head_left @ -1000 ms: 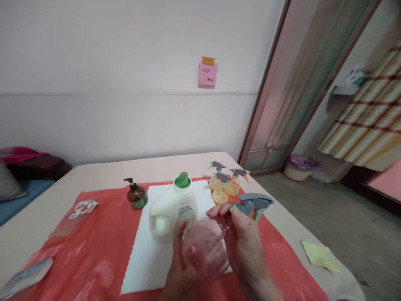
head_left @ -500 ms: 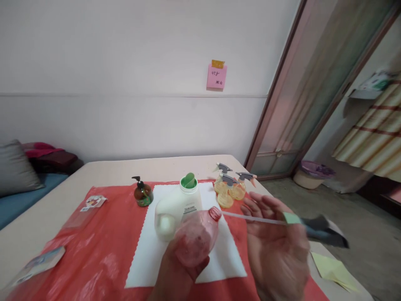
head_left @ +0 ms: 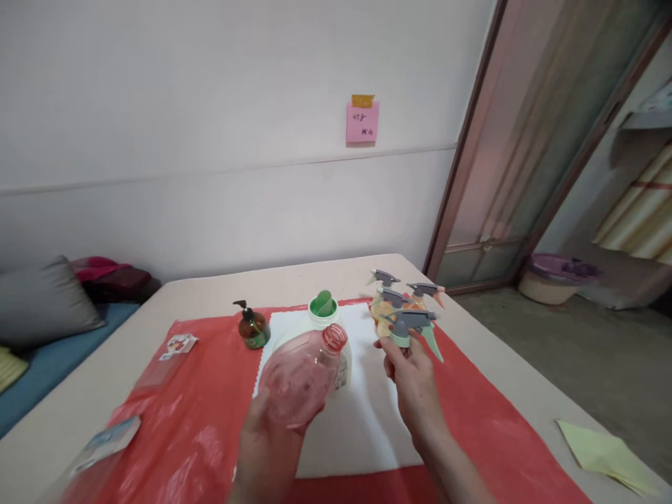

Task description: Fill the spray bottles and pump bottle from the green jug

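Observation:
My left hand (head_left: 269, 437) is wrapped round a pink see-through bottle (head_left: 298, 383), which is tilted with its uncapped threaded neck pointing up and right. In my right hand (head_left: 412, 374) is a grey trigger sprayer head (head_left: 410, 322) with a pale green collar and trigger, pinched near the collar. Its dip tube cannot be made out. Behind the pink bottle stands a big white jug (head_left: 346, 350), partly hidden, with a green scoop (head_left: 324, 303) in its open mouth. Several yellowish spray bottles (head_left: 381, 322) with grey heads stand just beyond my right hand, partly covered by the sprayer head.
An amber pump bottle (head_left: 255, 330) stands at the left of a white cloth (head_left: 362, 448) on a red plastic sheet (head_left: 189, 392). Clear packets (head_left: 113, 441) lie farther left. Yellow paper (head_left: 603, 451) is at the table's right edge. A pink note (head_left: 362, 124) hangs on the wall.
My right hand has swung the sprayer head from the far right inward, beside the yellowish bottles; its tube no longer shows. My left hand has shifted the pink bottle slightly left. The view has turned slightly.

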The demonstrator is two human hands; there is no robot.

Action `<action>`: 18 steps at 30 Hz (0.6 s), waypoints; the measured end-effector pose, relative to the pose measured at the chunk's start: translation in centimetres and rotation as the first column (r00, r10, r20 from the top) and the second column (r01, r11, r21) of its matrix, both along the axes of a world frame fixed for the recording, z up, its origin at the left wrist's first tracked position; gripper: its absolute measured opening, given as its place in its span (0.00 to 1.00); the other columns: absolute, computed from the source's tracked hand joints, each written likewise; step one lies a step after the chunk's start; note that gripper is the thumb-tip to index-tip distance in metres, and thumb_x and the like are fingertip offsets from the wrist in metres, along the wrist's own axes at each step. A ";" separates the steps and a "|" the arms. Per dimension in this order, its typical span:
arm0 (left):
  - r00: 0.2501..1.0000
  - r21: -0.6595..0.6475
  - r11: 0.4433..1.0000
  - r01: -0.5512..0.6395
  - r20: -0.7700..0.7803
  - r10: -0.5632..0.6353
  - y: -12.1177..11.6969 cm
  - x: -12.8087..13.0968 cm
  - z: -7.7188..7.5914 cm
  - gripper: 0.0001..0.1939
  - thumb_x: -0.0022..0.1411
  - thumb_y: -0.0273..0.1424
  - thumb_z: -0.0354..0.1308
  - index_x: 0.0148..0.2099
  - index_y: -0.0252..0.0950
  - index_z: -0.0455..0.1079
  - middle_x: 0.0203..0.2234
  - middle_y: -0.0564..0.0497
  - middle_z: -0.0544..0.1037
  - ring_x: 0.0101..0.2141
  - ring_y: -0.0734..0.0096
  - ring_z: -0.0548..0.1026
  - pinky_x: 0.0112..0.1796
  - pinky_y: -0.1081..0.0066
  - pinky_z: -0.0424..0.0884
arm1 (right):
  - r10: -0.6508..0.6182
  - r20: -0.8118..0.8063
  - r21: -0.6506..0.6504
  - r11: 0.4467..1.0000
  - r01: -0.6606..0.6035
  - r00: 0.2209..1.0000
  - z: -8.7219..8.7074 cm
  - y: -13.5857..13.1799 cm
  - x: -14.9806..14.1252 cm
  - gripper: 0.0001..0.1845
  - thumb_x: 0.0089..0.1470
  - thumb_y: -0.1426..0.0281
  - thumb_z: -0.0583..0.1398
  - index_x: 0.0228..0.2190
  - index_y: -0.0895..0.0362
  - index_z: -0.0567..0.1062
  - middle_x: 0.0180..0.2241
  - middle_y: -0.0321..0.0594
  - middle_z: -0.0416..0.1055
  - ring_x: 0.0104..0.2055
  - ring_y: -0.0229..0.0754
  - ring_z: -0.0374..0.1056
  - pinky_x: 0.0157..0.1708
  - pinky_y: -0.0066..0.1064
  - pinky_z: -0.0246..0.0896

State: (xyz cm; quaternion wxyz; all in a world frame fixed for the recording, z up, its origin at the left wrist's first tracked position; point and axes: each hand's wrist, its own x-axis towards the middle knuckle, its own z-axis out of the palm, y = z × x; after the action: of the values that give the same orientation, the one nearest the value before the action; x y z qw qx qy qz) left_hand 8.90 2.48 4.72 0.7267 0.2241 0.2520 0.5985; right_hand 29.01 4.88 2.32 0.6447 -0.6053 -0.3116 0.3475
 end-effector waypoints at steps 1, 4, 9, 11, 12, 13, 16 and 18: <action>0.997 0.063 0.996 -0.059 -0.042 0.062 0.2 -0.3 0.6 0.21 0.61 0.43 0.62 0.52 0.39 0.77 0.52 0.42 0.80 0.52 0.51 0.77 0.41 0.63 0.79 | 0.016 0.001 -0.005 1.000 -0.016 1.000 -0.2 0.1 -0.1 0.18 0.53 0.54 0.64 0.38 0.55 0.73 0.20 0.27 0.61 0.24 0.37 0.55 0.27 0.31 0.51; 0.960 0.199 0.955 -0.221 -0.128 0.249 1.0 -1.3 1.9 0.20 0.62 0.41 0.61 0.54 0.41 0.75 0.55 0.45 0.77 0.57 0.50 0.72 0.49 0.59 0.77 | 0.083 -0.009 0.012 0.996 -0.083 0.997 -0.1 0.4 -0.3 0.21 0.54 0.53 0.63 0.41 0.54 0.71 0.25 0.29 0.67 0.24 0.36 0.56 0.26 0.31 0.51; 0.889 0.249 0.902 -0.354 -0.209 0.407 2.4 -2.7 2.3 0.17 0.60 0.39 0.64 0.50 0.40 0.75 0.52 0.46 0.78 0.55 0.53 0.74 0.49 0.59 0.77 | 0.129 -0.042 0.026 0.991 -0.128 0.991 0.8 0.4 -0.5 0.21 0.51 0.52 0.63 0.37 0.55 0.71 0.26 0.32 0.70 0.21 0.35 0.54 0.24 0.31 0.50; 0.869 0.258 0.891 -0.375 -0.239 0.434 2.9 -2.9 2.1 0.16 0.59 0.38 0.66 0.48 0.39 0.75 0.49 0.48 0.79 0.53 0.57 0.75 0.50 0.61 0.76 | 0.123 -0.053 0.040 0.992 -0.121 0.991 1.0 0.3 -0.4 0.20 0.50 0.53 0.64 0.36 0.55 0.71 0.24 0.31 0.68 0.21 0.35 0.54 0.23 0.31 0.49; 0.858 0.256 0.886 -0.387 -0.253 0.448 3.0 -3.0 2.1 0.16 0.58 0.37 0.67 0.48 0.40 0.74 0.48 0.50 0.79 0.52 0.59 0.75 0.49 0.62 0.75 | 0.115 -0.056 0.043 0.993 -0.113 0.992 1.1 0.3 -0.3 0.20 0.49 0.53 0.64 0.35 0.55 0.71 0.22 0.30 0.66 0.21 0.35 0.54 0.23 0.31 0.48; 0.846 0.252 0.881 -0.401 -0.266 0.462 3.2 -3.0 2.0 0.16 0.57 0.36 0.67 0.48 0.42 0.73 0.47 0.52 0.79 0.50 0.62 0.76 0.49 0.64 0.75 | 0.101 -0.055 0.042 0.994 -0.099 0.993 1.1 0.3 -0.3 0.20 0.49 0.53 0.64 0.35 0.55 0.72 0.20 0.28 0.64 0.21 0.36 0.54 0.23 0.31 0.48; 0.817 0.243 0.869 -0.432 -0.302 0.491 3.6 -3.0 2.0 0.20 0.55 0.33 0.69 0.49 0.44 0.70 0.46 0.55 0.79 0.46 0.67 0.77 0.44 0.69 0.75 | 0.058 -0.028 0.026 0.998 -0.057 0.998 0.9 0.4 -0.1 0.18 0.49 0.54 0.64 0.35 0.55 0.73 0.17 0.26 0.58 0.22 0.37 0.54 0.24 0.31 0.48; 0.811 0.249 0.867 -0.432 -0.315 0.494 3.8 -2.9 2.2 0.22 0.55 0.32 0.69 0.50 0.44 0.68 0.48 0.54 0.78 0.45 0.67 0.77 0.42 0.70 0.74 | 0.041 -0.012 0.013 0.999 -0.041 0.999 0.8 0.5 0.0 0.18 0.49 0.55 0.64 0.36 0.55 0.73 0.17 0.26 0.57 0.22 0.38 0.54 0.25 0.31 0.48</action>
State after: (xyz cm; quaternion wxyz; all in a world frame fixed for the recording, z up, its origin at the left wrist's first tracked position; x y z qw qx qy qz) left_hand 5.97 6.25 6.92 0.4769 0.3233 0.3801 0.7236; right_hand 29.00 5.36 3.14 0.6432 -0.5926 -0.3223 0.3623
